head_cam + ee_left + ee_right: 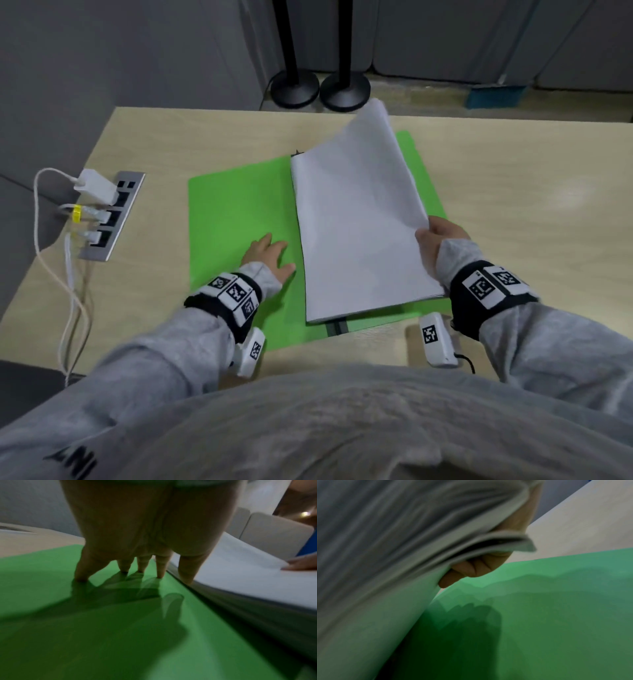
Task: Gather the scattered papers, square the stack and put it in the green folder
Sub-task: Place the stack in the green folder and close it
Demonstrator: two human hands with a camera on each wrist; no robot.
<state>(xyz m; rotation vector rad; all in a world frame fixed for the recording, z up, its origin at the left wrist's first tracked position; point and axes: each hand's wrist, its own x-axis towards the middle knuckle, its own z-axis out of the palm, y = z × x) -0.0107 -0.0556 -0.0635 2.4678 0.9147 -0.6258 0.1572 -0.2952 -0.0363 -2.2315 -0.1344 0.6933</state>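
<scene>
While the green folder (239, 205) lies open flat at table centre, the paper stack (356, 233), gathered and apparently squared, sits on its right leaf, right edge lifted. Right hand (442, 236), at 4 o'clock of the stack, pinches that edge; left hand (269, 255), fingers spread, presses the left leaf at 8 o'clock. Remaining, by judgement: lay stack flat, close cover.

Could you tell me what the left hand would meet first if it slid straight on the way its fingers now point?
The left hand lies flat on the green folder, fingers pointing away from the person. Its way looks free across the cover; the paper stack stays alongside to its right.
</scene>
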